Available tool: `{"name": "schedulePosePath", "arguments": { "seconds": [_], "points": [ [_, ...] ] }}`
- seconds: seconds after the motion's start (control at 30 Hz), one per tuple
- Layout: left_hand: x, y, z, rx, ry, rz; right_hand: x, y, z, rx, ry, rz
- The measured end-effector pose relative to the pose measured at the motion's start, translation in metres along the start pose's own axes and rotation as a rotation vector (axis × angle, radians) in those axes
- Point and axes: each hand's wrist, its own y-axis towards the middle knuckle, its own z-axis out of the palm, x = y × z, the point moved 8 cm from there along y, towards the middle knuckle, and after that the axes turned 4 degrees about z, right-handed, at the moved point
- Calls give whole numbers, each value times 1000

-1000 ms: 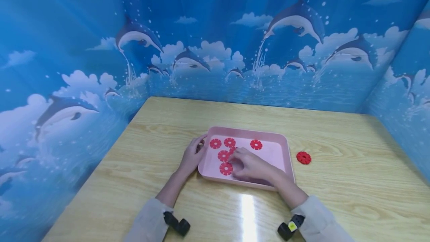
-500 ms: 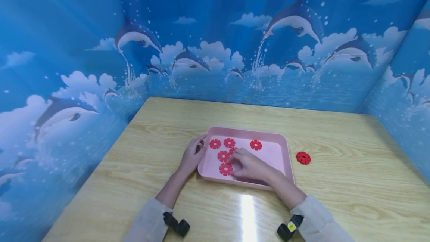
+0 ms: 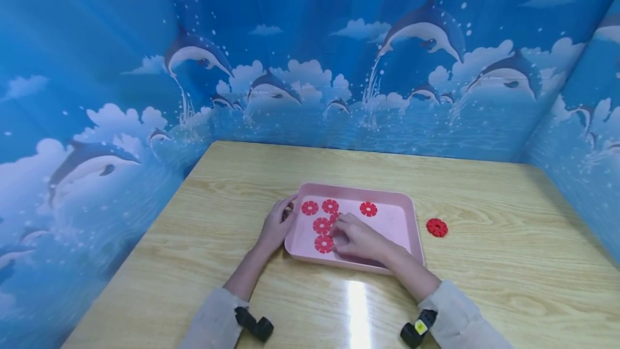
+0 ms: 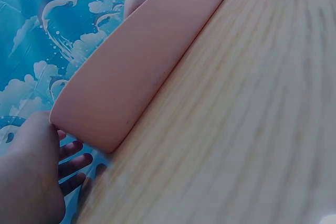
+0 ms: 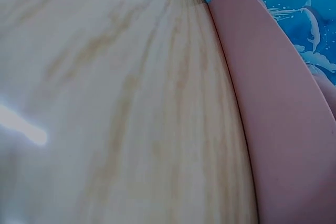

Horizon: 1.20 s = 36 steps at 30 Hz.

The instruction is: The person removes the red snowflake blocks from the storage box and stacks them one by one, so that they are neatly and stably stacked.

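Unmoved: left hand [image 3: 279, 223] relaxed against tray [image 3: 389, 225]; right hand [image 3: 359, 238], hold unclear, overlapping red disc [image 3: 333, 217]; loose disc [image 3: 437, 227] outside.

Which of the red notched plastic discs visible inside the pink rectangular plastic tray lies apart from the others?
The rightmost red disc in the tray, near its far wall beyond the right hand; the others cluster toward the left.

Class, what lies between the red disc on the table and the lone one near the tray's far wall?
In the head view, leaving the table disc: bare table, the tray's right wall, then bare tray floor up to the lone disc.
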Motion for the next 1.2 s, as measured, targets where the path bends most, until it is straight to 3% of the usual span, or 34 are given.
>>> {"name": "schedulePosePath", "arguments": {
  "seconds": [0.67, 1.0, 1.2],
  "points": [
    [-1, 0, -2, -12, -11, 11, 5, 2, 0, -40, -20, -51],
    [-3, 1, -2, -13, -6, 26, 0, -2, -8, -59, 22, 1],
    [-2, 0, -1, -15, -4, 29, 3, -4, -16, -90, 68, -15]
  ]
}}
